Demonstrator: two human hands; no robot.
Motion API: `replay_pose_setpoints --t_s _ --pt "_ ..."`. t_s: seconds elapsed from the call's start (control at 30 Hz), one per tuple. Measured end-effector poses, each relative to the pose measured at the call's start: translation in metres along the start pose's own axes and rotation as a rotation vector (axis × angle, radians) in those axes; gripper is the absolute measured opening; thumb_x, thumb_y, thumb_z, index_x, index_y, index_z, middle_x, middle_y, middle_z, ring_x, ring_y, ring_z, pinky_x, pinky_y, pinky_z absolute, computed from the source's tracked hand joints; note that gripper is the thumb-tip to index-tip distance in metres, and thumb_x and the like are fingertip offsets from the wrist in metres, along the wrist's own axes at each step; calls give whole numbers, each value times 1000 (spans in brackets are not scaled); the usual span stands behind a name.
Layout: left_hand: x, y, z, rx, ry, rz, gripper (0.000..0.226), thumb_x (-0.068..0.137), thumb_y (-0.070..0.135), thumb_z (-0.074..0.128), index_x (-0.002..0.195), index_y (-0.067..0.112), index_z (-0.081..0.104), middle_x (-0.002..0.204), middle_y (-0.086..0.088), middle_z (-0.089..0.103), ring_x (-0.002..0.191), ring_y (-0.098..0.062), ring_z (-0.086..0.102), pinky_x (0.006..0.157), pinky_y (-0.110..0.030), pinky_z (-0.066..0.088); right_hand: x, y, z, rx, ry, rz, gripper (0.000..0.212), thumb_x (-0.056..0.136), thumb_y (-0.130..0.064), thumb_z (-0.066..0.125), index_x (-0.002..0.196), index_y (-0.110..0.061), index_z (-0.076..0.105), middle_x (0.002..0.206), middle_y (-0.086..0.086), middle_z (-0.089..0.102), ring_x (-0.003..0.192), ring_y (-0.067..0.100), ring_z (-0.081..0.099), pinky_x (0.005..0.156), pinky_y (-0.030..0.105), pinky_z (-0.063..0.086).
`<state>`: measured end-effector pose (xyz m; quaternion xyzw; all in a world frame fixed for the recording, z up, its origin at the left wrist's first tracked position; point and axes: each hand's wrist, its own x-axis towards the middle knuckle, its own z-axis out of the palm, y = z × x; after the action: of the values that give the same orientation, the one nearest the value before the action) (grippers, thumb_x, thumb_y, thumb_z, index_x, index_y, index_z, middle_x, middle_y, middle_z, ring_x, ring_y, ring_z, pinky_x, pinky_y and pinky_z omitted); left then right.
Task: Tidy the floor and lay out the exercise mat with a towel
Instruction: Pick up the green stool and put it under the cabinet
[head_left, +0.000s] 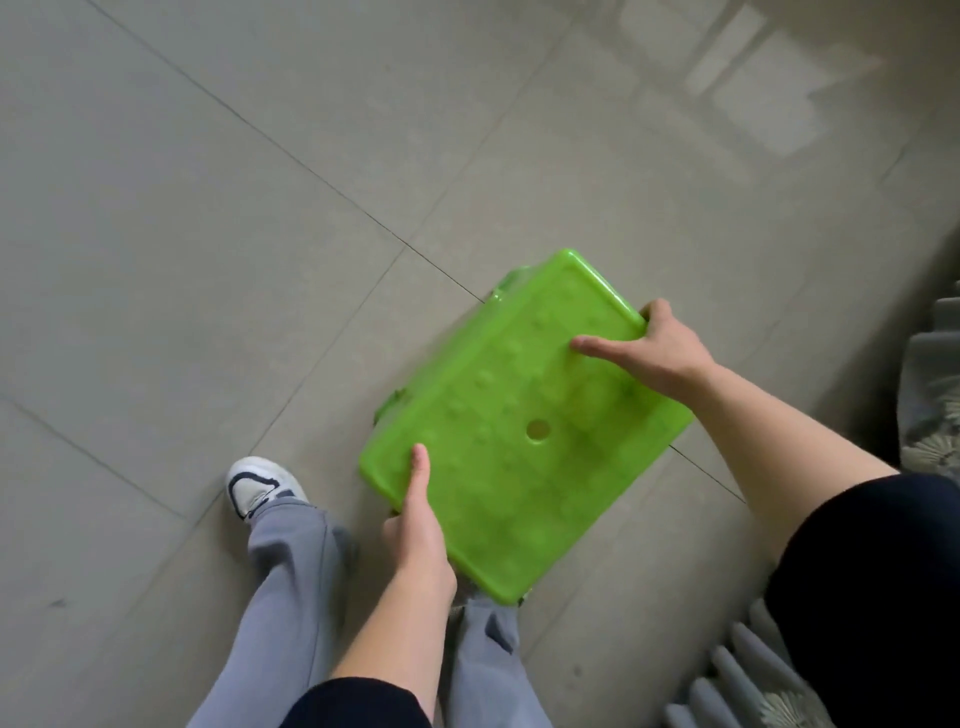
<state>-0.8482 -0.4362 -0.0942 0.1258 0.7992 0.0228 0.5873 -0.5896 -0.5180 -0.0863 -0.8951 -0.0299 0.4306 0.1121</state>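
Between 2 hands' fingers (597, 347), green stool (519, 415)

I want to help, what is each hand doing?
Left hand: closed on the green stool.
Right hand: closed on the same stool.

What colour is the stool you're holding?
Bright green, with a small round hole in its top. The stool shows best in the head view.

Stool (524, 415) held above floor (208, 208); shoe (257, 486) left; fabric (930, 405) right.
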Motion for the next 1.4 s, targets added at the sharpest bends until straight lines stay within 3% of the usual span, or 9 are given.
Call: replay_pose_setpoints --t_s 0.07,0.23,0.33,0.43,0.57,0.8,1.0,1.23,1.4 --pt "8 9 -4 24 -19 5 91 24 72 80 94 15 67 101 -10 73 84 -30 72 78 -54 58 4 -6 2 72 -41 20 105 52 -71 75 127 -10 36 119 9 55 103 27 53 84 34 42" --pt "16 60 -23 4 -180 17 99 42 67 82 124 15 61 123 -14 66 105 -35 67 94 -57 50 -7 -34 11 239 -120 26 83 51 -60 83 110 -9 55 107 8 64 88 19 62 69 32 49" --pt "10 105 -36 -12 -141 68 95 45 65 80 123 15 62 124 -11 65 107 -33 65 95 -55 50 -25 -65 13 298 -207 -27 56 54 -51 85 93 -12 74 99 13 75 90 25 71 84 45 57" --pt "-3 164 -52 -39 -63 129 97 44 66 77 122 11 62 122 -12 65 107 -32 64 95 -52 50 -49 -118 6 334 -220 -15 61 53 -51 86 96 -10 75 107 19 72 99 33 69 91 52 53" --pt "-18 249 -79 1 1 199 66 63 61 73 107 11 67 112 -10 67 97 -27 65 94 -47 52 -76 -198 3 383 -245 -20 72 45 -56 86 98 -10 74 106 19 72 98 35 69 92 53 52" --pt "-37 412 -148 121 96 319 58 61 71 69 59 15 51 65 -1 55 63 -21 53 75 -37 48 -108 -347 17 494 -327 -32 81 29 -57 90 95 -13 76 96 11 76 89 31 72 89 53 54" --pt "-21 563 -174 -17 355 422 70 89 61 30 105 3 67 121 -24 63 109 -35 58 89 -40 42 -97 -500 32 531 -417 -148 94 30 -52 93 108 -7 68 103 13 74 93 33 71 90 53 53" --pt "5 738 -168 -101 524 443 65 96 45 28 107 -7 66 121 -31 61 112 -40 57 91 -42 43 -46 -699 31 506 -546 -302 49 55 -22 86 99 -7 72 103 14 75 96 33 71 91 51 53" --pt "30 850 -176 -212 609 426 59 96 39 33 108 -9 65 121 -32 60 113 -40 57 90 -41 42 -12 -815 34 403 -665 -379 43 50 -1 80 91 -12 74 102 12 75 93 28 72 75 34 59"
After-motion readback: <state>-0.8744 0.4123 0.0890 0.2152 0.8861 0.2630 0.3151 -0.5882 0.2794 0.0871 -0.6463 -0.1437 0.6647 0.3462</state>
